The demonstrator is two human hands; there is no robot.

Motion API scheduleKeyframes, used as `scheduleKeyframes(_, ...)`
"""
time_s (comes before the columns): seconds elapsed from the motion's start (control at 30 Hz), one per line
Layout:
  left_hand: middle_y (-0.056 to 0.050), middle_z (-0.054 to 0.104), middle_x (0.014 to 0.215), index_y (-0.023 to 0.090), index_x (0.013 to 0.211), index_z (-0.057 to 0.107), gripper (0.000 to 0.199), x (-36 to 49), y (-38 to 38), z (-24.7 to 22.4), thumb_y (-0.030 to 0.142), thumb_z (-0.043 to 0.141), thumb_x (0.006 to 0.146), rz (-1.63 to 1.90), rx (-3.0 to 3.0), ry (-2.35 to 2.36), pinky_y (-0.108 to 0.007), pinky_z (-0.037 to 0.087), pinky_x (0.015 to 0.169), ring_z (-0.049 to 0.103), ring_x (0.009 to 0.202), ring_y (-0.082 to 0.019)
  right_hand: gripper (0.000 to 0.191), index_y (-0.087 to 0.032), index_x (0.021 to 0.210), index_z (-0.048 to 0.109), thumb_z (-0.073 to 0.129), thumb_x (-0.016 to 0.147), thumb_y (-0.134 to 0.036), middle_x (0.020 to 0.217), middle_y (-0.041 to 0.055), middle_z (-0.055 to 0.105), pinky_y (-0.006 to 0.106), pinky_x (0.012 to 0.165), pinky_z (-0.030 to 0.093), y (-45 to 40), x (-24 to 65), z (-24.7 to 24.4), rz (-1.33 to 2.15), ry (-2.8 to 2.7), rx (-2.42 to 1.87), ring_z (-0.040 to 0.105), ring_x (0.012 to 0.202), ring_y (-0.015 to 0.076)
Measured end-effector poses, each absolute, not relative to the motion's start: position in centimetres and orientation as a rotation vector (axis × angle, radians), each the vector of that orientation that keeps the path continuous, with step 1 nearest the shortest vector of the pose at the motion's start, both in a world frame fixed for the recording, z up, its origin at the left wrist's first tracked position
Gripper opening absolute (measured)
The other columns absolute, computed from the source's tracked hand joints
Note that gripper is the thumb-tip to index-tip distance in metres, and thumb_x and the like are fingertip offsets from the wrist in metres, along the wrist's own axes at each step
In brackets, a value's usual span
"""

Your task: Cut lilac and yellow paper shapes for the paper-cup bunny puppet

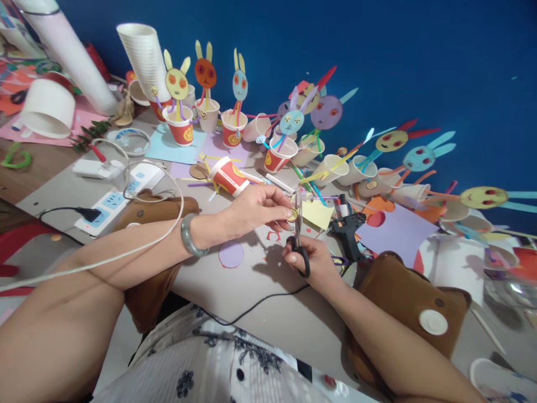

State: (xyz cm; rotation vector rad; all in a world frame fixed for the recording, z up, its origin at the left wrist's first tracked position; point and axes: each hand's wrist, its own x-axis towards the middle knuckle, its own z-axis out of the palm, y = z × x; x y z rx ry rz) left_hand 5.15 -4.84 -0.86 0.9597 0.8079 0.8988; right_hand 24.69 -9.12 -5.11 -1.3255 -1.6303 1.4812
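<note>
A deep blue wall (398,45) stands beyond both hands, over a grey tabletop (260,302) strewn with paper scraps. On the tabletop, a brown leather-like piece (403,291) lies right of the right hand (314,260), whose fingers are curled through the handles of black-handled scissors. A purple paper sheet (398,232) and a black glue gun (350,232) lie beyond that hand. The left hand (266,210) is nearly closed, its thumb and fingers pinching a small yellow paper piece.

Far beyond the left hand, to its left, a tall stack of white paper cups (142,61) is nested together, leaning. A white power strip (119,198) lies nearer, also left of the left hand. Beyond the hands runs a row of paper cups; an upright red-and-white cup (179,133) holds stems topped by a yellow rabbit face (177,84), and another upright cup (279,159) holds a light-blue one (291,121). Just beyond the left hand, a tipped red cup (230,176) lies on its side. The scissors (298,224) point upward, their blades beside the yellow paper piece (293,215)
</note>
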Motion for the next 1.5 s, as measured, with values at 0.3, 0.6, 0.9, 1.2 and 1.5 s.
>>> scheduleKeyframes(0.3, 0.0, 0.067, 0.064, 0.01, 0.082, 0.059, 0.012, 5.1, -4.8, -1.0, 0.006, 0.07, 0.08, 0.896, 0.968, 0.795, -0.02, 0.058, 0.06, 0.069, 0.059, -0.01, 0.061, -0.018, 0.063, 0.058, 0.075, 0.061, -0.077, 0.049, -0.0035, 0.049, 0.025, 0.047, 0.029, -9.1, 24.6, -4.9, 1.458, -1.636, -1.34, 0.038, 0.047, 0.0099)
scheduleKeyframes(0.6, 0.0, 0.066, 0.067, 0.01, 0.083, 0.061, 0.015, 4.9, -4.7, -1.2, 0.014, 0.075, 0.078, 0.834, 1.037, 0.757, -0.02, 0.056, 0.057, 0.065, 0.058, -0.008, 0.058, -0.019, 0.063, 0.057, 0.075, 0.064, -0.074, 0.049, -0.0032, 0.049, 0.025, 0.046, 0.029, -9.0, 25.0, -5.3, 1.433, -1.659, -1.338, 0.037, 0.047, 0.01)
scheduleKeyframes(0.9, 0.0, 0.065, 0.063, 0.009, 0.076, 0.061, 0.009, 4.9, -4.8, -0.6, 0.007, 0.065, 0.083, 0.812, 1.046, 0.785, -0.016, 0.054, 0.057, 0.063, 0.056, -0.005, 0.058, -0.019, 0.061, 0.055, 0.075, 0.063, -0.073, 0.05, -0.0031, 0.048, 0.025, 0.047, 0.029, -9.0, 24.9, -5.1, 1.422, -1.683, -1.36, 0.037, 0.048, 0.0099)
scheduleKeyframes(1.2, -0.001, 0.066, 0.065, 0.01, 0.074, 0.061, 0.011, 4.9, -4.8, -0.7, 0.009, 0.068, 0.082, 0.823, 1.054, 0.783, -0.017, 0.053, 0.058, 0.062, 0.056, -0.006, 0.058, -0.019, 0.06, 0.055, 0.076, 0.063, -0.073, 0.051, -0.0031, 0.047, 0.025, 0.046, 0.028, -9.0, 24.9, -5.0, 1.405, -1.688, -1.372, 0.036, 0.049, 0.0098)
scheduleKeyframes(1.5, 0.001, 0.063, 0.06, 0.01, 0.072, 0.059, 0.013, 4.9, -4.9, -0.1, 0.004, 0.062, 0.083, 0.823, 1.061, 0.812, -0.015, 0.05, 0.055, 0.061, 0.053, -0.005, 0.058, -0.018, 0.058, 0.055, 0.077, 0.062, -0.072, 0.049, -0.0037, 0.045, 0.025, 0.048, 0.027, -8.9, 25.1, -5.0, 1.395, -1.702, -1.374, 0.035, 0.049, 0.0097)
